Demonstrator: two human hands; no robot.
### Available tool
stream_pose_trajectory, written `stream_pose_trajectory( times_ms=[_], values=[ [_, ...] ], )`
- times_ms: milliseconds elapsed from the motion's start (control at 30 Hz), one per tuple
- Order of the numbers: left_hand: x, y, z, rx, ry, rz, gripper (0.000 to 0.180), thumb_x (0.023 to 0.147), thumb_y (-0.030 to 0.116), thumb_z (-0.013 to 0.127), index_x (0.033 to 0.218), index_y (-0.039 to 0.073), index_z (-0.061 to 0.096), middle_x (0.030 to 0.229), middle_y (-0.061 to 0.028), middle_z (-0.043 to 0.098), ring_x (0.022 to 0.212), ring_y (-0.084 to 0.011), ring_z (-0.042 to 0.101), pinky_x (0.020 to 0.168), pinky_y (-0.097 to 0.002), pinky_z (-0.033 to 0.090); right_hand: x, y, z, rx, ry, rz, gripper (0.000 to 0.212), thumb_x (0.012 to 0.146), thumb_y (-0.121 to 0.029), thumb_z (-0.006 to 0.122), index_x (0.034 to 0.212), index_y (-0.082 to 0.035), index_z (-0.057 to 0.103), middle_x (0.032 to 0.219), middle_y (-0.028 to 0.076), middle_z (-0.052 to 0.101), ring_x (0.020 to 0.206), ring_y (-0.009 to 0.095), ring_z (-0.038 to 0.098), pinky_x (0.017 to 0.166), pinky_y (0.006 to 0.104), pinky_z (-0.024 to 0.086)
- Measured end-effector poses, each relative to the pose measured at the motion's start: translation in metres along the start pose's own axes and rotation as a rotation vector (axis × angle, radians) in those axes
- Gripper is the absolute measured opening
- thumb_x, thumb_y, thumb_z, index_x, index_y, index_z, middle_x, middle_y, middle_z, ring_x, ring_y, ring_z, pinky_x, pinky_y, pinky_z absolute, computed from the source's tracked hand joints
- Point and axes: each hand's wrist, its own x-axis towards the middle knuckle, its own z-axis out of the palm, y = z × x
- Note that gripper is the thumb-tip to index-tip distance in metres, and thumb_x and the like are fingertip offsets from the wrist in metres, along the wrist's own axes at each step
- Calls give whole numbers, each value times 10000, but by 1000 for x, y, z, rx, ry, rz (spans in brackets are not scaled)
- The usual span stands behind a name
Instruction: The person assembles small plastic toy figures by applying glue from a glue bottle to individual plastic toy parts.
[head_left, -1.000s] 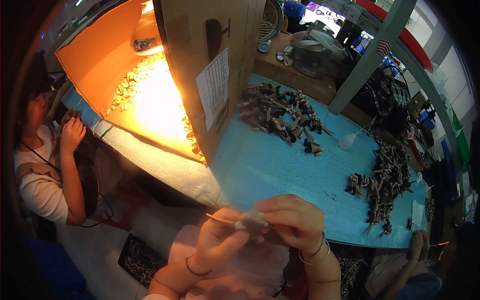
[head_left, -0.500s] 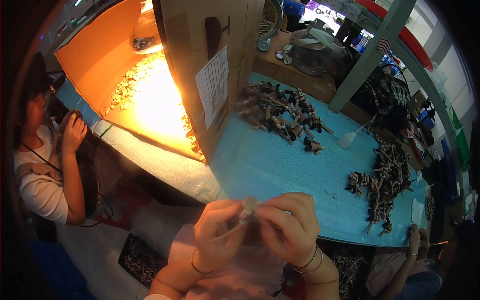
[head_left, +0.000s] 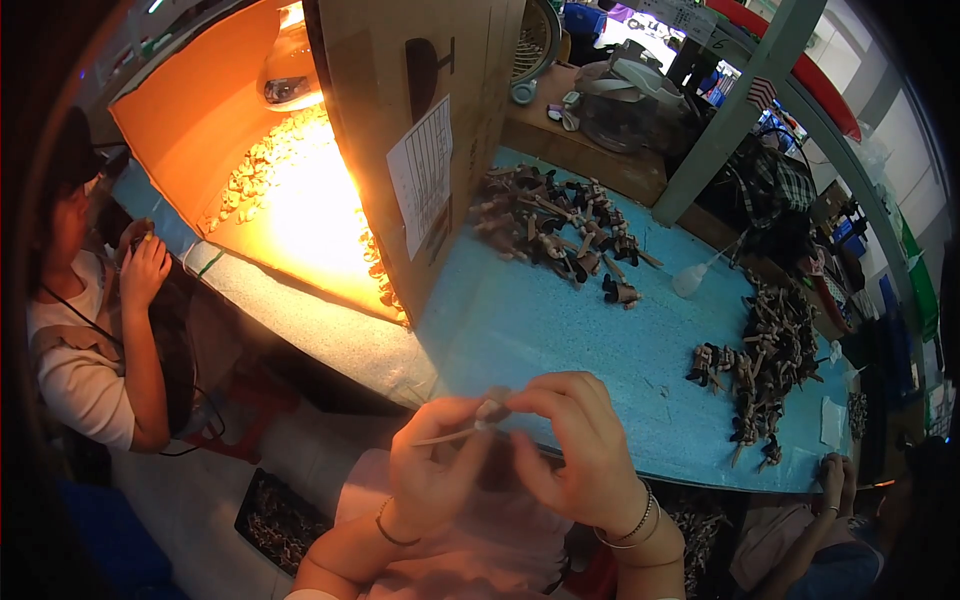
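Observation:
In front of my lap, near the table's front edge, I hold a small figure-like piece (head_left: 490,409) with a pale, thin strip sticking out to its left. My left hand (head_left: 428,455) is closed, pinching it between thumb and fingers. My right hand (head_left: 582,440) is beside it, index fingertip at the piece's upper end and thumb apart below. Detail on the piece is too small to make out. Beyond my hands on the blue table (head_left: 580,370) lie a heap of small brown-and-black figures (head_left: 560,220) and a single figure (head_left: 620,292).
A cardboard box (head_left: 400,60) with a lit lamp (head_left: 290,75) and small pieces stands left. A larger figure heap (head_left: 770,350) and a white squeeze bottle (head_left: 690,280) are right. Co-workers' hands (head_left: 148,265) show left and right. A dark bin (head_left: 275,520) sits below.
My right thumb has come away from the piece and my right hand has opened. The thin strip has swung from slanting to nearly level.

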Motion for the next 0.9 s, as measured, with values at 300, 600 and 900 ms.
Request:
stream_pose_trajectory(
  times_ms=[300,600,900],
  values=[
    [-5,-3,20,-258,96,-165,220,868,-51,520,1084,-24,487,1019,-83,586,963,-118,561,842,-243,457,-10,13,36,-258,134,-12,499,576,-42,707,1025,-35,490,1007,131,492,910,304,507,814,400,402],
    [20,9,-6,165,-255,153,398,788,117,599,1139,-35,487,1056,-151,500,939,-206,511,805,-307,429,-34,45,24,987,23,252,699,524,-94,859,1072,-67,426,1058,73,435,1023,196,430,899,345,350],
    [14,13,5,56,-269,149,350,690,-17,546,1038,-42,526,998,-151,495,868,-198,493,798,-305,415,-32,46,24,1135,-50,190,731,490,-67,869,1076,-70,433,1065,72,430,1033,190,417,924,322,321]
  ],
)
